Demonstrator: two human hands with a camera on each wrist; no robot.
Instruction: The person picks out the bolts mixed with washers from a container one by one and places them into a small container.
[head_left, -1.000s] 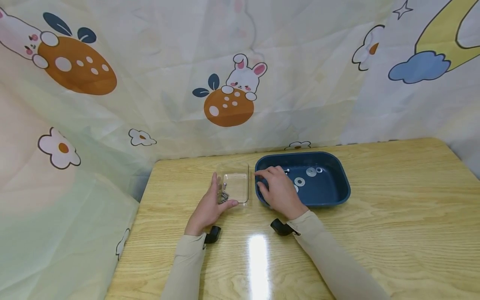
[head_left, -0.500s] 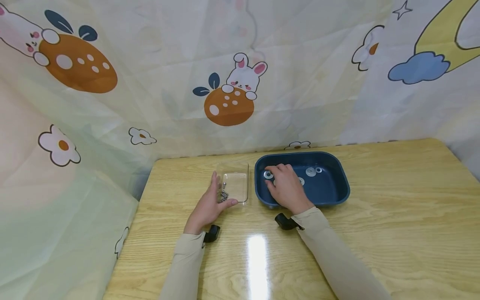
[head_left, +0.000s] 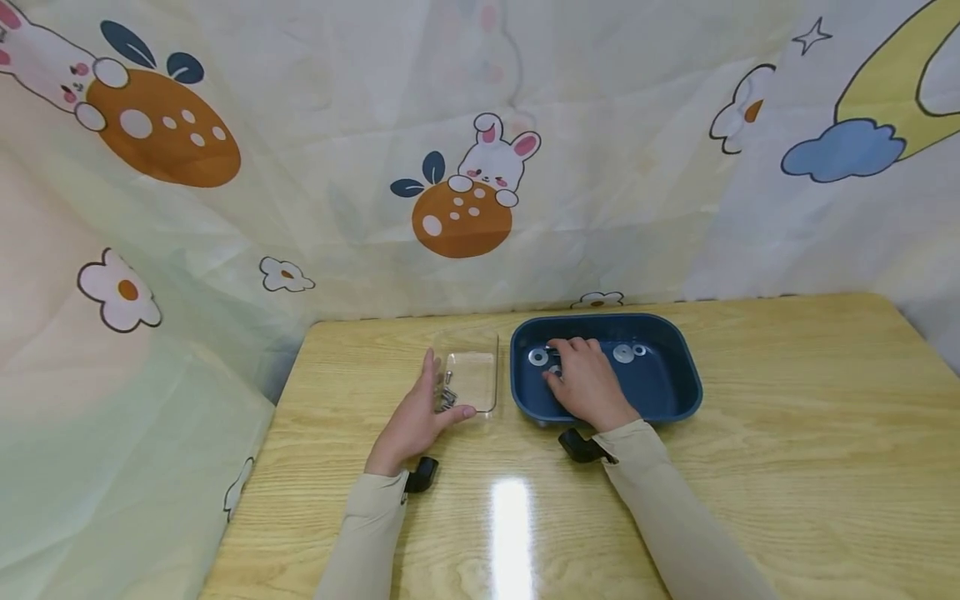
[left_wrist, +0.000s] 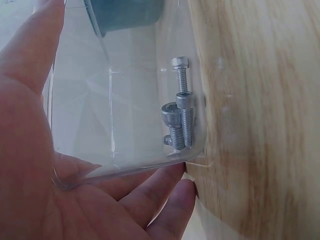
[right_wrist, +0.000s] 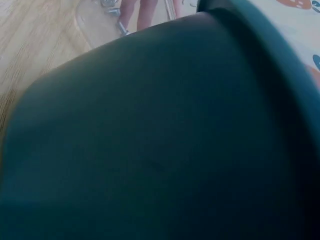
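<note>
The basin (head_left: pixel 660 392) is dark blue, the box (head_left: pixel 476 379) colourless and transparent, the screws (left_wrist: pixel 174 117) and washers (head_left: pixel 623 354) silver-grey. Both sleeves (head_left: pixel 678 504) are plain beige, the table (head_left: pixel 802 433) yellow and wood-grained. The pale cream backdrop (head_left: pixel 345 150) bears white rabbits (head_left: pixel 491 162), orange-brown fruits (head_left: pixel 465 229) with white spots, and a blue cloud (head_left: pixel 843 152).

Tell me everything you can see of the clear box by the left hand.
The clear box is rectangular, see-through and plastic-looking, with rounded corners and no lid visible. It sits upright on the wooden table, left of the blue tray and apart from it. Several metallic screws lie inside, bunched toward its left side. The left hand rests against it, thumb at the near side, fingers at the left.
</note>
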